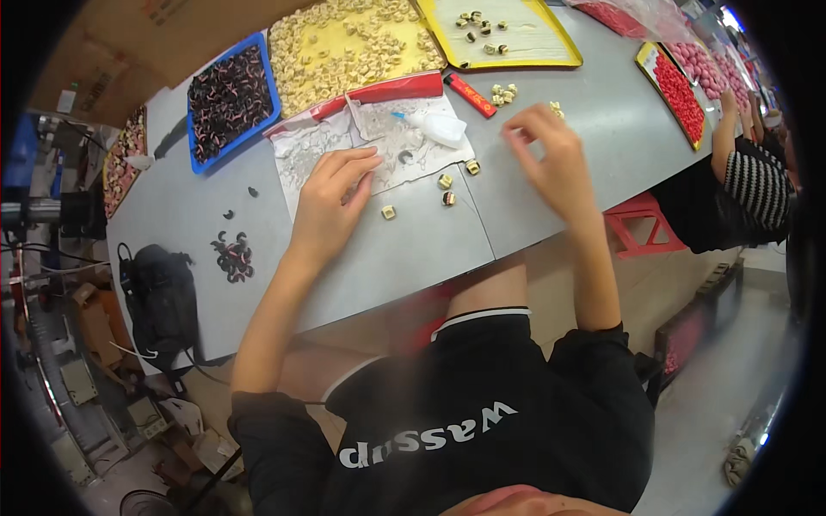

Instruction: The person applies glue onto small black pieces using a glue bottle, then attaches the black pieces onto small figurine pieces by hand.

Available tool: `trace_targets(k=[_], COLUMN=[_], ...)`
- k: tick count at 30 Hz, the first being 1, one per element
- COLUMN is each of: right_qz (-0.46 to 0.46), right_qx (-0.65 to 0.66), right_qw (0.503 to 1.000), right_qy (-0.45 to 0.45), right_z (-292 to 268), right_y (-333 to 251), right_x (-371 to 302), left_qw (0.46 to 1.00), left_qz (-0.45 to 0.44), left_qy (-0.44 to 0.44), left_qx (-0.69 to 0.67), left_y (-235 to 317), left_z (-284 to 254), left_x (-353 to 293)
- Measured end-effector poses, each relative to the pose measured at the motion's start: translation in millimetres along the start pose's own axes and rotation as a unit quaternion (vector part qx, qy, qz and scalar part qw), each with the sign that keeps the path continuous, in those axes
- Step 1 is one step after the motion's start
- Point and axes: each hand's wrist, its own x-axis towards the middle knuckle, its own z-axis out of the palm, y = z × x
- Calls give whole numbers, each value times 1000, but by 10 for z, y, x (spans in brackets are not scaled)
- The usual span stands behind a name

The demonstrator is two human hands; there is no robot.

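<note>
My left hand (331, 202) rests at the near edge of a smeared white paper sheet (292, 163), fingers stretched and thumb apart, with nothing visible in it. On that sheet lie a white squeeze bottle (443, 129) with a blue tip and a small dark curved piece (406, 157). Over the table to the right, my right hand (555, 163) hovers with bent fingers and a gap between thumb and forefinger. Several small cream block-shaped pieces sit between the hands, among them one with a dark band (448, 199) and a plain one (388, 212).
Beyond the paper stand a blue tray (277, 90) of dark curved pieces and yellow trays of cream pieces, one nearly bare (525, 52). A red lighter-shaped object (471, 95) lies beside cream pieces (504, 93). Loose dark pieces (233, 258) and a black bag (159, 297) are left.
</note>
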Motion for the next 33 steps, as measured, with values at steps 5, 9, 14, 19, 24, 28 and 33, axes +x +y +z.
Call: trace_targets(k=[5,9,14,19,24,28,33], right_qz=[-37,-43,-56,-82,-75,-52,-54], right_qx=[-138,-181,-179,-177,-161,-82,139], right_qw=[986,982,982,980,984,994,982], right_qy=[83,45,35,33,27,46,113], right_z=[-225,-179,-225,-258,-268,-280,-136], right_y=[501,570,589,676,689,600,393], right_x=[-30,-20,-31,-61,-9,108,277], left_qw=[996,995,996,997,998,999,998], left_qz=[67,65,41,43,31,11,-6], left_qy=[-31,-55,-67,-63,-57,-49,27], left_qx=[56,60,34,8,19,-5,-65], left_y=[136,98,69,-1,23,114,103], left_z=[58,151,203,271,260,238,258], left_x=[159,276,290,284,306,296,255])
